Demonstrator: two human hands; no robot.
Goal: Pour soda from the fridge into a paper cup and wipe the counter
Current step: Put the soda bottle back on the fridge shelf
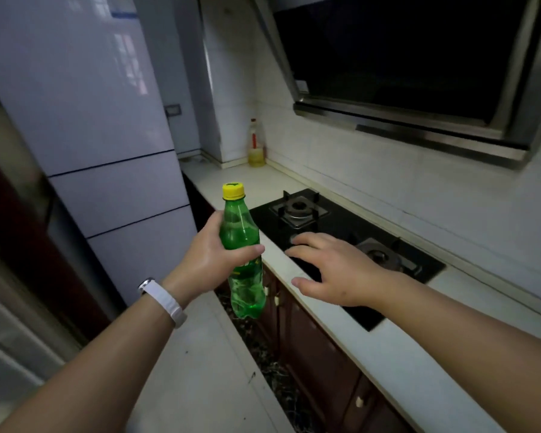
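Gripping a ribbed green plastic soda bottle (243, 251), left hand (210, 257) wraps its waist.

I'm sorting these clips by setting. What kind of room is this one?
Most likely a home kitchen: a black two-burner gas hob is set into a pale counter, a range hood hangs above it, and a tall pale fridge stands at the counter's far end.
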